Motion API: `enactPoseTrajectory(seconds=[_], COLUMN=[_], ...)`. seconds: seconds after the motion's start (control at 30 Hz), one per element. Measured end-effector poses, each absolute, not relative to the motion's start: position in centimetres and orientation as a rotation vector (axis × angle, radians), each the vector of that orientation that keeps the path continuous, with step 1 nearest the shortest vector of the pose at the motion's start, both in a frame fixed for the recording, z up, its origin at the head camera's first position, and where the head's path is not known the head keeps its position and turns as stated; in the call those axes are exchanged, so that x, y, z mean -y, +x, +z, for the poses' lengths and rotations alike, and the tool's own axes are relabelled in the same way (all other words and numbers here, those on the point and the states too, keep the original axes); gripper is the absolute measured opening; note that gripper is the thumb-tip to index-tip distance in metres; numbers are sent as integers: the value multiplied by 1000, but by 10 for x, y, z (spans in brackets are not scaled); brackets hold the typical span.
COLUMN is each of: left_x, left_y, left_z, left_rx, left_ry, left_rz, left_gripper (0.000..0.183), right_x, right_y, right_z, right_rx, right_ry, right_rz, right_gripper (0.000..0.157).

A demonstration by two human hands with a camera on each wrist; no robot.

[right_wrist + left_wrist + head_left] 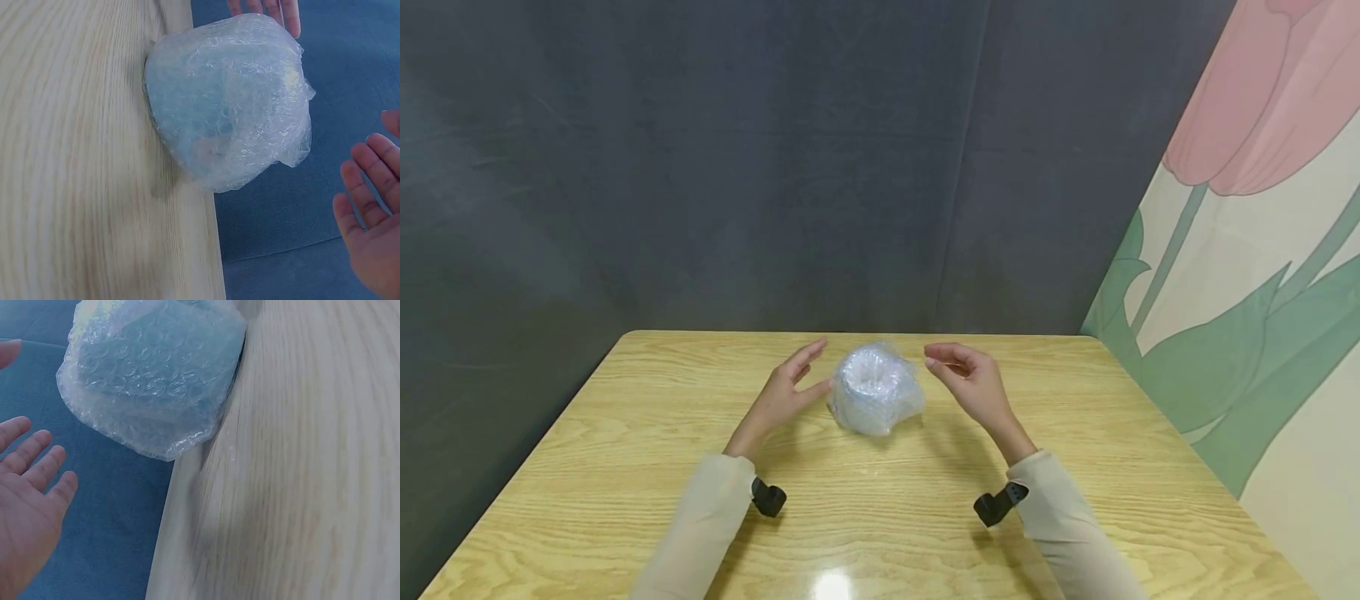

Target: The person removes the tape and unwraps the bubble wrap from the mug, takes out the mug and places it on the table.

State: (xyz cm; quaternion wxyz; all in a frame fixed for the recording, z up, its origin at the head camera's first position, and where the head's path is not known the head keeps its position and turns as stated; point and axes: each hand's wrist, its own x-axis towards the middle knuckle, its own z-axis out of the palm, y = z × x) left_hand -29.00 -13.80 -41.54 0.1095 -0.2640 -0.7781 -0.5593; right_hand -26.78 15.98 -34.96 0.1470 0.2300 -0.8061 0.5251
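Observation:
A bundle of clear bubble wrap (pixel 874 390) sits on the wooden table between both hands, with a hollow in its top. What is wrapped inside cannot be made out, though a bluish tint shows through in the right wrist view. My left hand (pixel 784 398) hovers at the bundle's left, fingers spread, thumb close to the wrap. On the other side my right hand (pixel 973 385) is held apart from it, fingers loosely bent and holding nothing. The left wrist view shows the left palm (pixel 28 512) beside the bubble wrap; the right palm (pixel 375 231) appears in the right wrist view.
The light wooden table (pixel 880 508) spans the foreground, its far edge near a dark blue-grey curtain (pixel 805 167). To the right stands a wall panel with painted tulips (pixel 1240 317). Each wrist wears a small black camera (pixel 1000 503).

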Motion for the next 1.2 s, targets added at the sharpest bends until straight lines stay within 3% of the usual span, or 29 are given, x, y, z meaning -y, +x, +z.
enactPoseTrajectory(seconds=[0.37, 0.63, 0.93, 1.2], left_x=[131, 124, 113, 107], left_y=[-289, -288, -270, -273], left_z=[-422, -428, -406, -409], left_rx=[2388, 2366, 2335, 2307], left_ry=[-763, -679, -745, -763], left_rz=[-1652, -1711, -1771, -1785], left_gripper=[73, 70, 69, 72], right_x=[-156, -151, -145, -141], right_y=[-273, -278, -283, -285], right_z=[-351, -352, -355, -359], right_rx=[2324, 2282, 2270, 2275], right_ry=[705, 722, 697, 646], right_rz=[1516, 1506, 1460, 1408], right_gripper=[23, 21, 16, 12])
